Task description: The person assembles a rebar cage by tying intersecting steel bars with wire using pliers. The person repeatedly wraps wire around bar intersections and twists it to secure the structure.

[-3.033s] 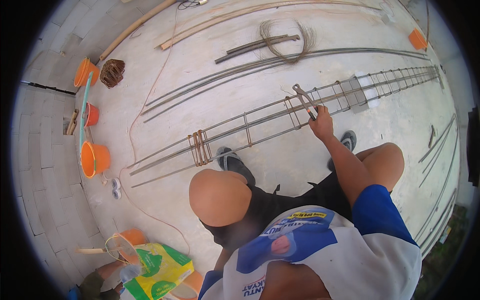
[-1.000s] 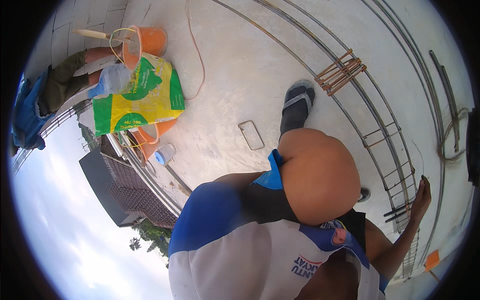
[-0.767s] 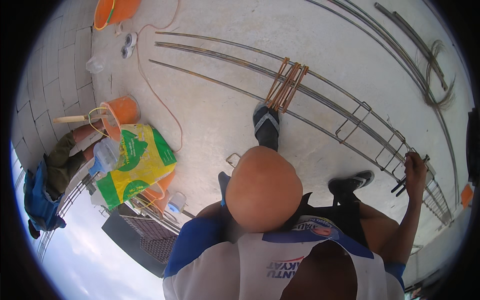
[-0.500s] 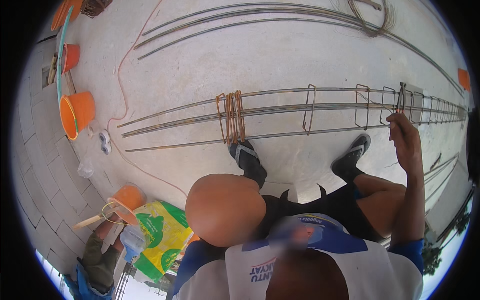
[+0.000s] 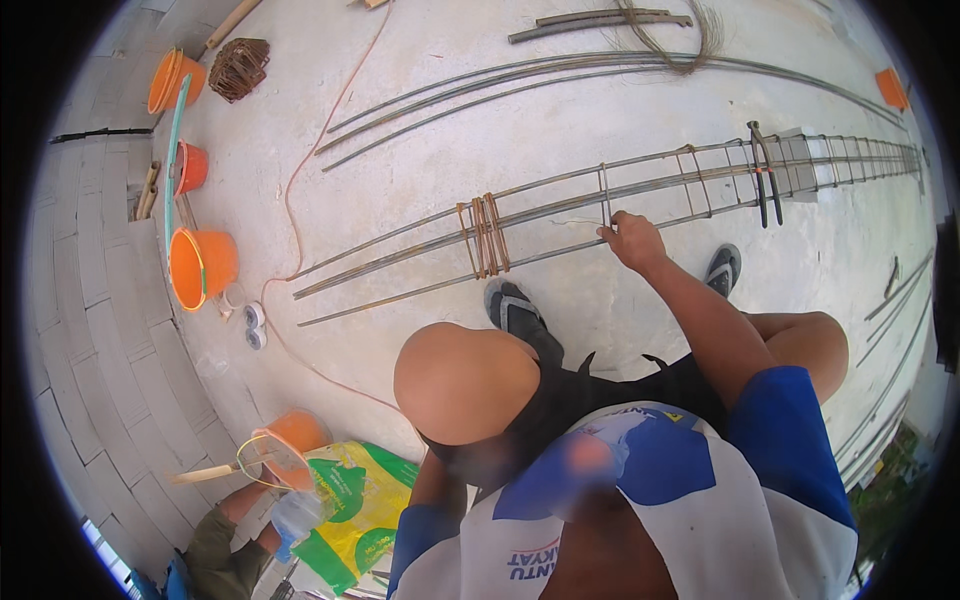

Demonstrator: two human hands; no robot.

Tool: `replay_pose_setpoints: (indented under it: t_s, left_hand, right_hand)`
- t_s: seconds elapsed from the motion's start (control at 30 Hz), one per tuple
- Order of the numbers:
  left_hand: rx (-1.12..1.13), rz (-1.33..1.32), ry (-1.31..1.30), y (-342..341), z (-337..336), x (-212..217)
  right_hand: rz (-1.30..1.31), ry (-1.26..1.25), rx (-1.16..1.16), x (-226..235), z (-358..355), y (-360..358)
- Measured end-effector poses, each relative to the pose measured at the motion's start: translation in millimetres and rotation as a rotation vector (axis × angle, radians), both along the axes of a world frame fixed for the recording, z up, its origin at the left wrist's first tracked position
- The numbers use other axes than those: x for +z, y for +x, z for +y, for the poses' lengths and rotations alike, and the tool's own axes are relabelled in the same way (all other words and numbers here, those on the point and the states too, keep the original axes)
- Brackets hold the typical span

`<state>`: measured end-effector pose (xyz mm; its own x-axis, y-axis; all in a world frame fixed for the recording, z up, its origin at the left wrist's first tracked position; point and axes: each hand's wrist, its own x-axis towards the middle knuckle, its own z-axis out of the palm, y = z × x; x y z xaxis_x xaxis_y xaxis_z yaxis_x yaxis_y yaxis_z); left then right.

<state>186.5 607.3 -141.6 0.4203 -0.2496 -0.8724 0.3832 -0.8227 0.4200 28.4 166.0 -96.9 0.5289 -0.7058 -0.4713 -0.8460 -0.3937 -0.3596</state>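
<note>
I had the right hand (image 5: 630,243) pinching wire (image 5: 578,221) toward nine o'clock; keeping the stirrup (image 5: 605,188) square seemed wise. The left hand, unseen, I couldn't judge.

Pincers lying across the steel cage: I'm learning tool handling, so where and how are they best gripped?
Probably by both handles, from the person's side: the pincers lie with handles pointing that way, slightly spread, while their head is at the far bar of the steel cage.
</note>
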Motion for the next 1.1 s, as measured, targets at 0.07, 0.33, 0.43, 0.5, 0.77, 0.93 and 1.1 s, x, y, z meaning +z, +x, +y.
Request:
replay_pose_setpoints:
  t_s: [0.07,0.33,0.43,0.5,0.77,0.93,1.1]
  left_hand:
    - [0.073,-0.083,-0.091,29,4,21]
    - [0.053,-0.657,-0.451,109,-136,265]
    - [-0.144,-0.579,-0.473,103,-216,277]
    - [-0.297,-0.537,-0.350,96,-261,251]
    - [-0.666,-0.768,0.142,49,-254,11]
    - [-0.499,-0.901,0.152,12,-270,11]
    - [-0.530,-0.923,0.155,8,-270,10]
  right_hand:
    - [-0.091,-0.040,-0.038,-15,10,3]
    - [-0.135,-0.210,-0.149,-43,-14,-39]
    - [-0.128,-0.225,-0.192,-31,-27,-55]
    - [-0.141,-0.228,-0.213,-31,-34,-60]
    - [-0.203,-0.123,-0.162,-41,-35,-49]
    - [-0.263,-0.098,-0.195,-24,-37,-66]
    - [-0.250,-0.085,-0.166,-22,-31,-71]
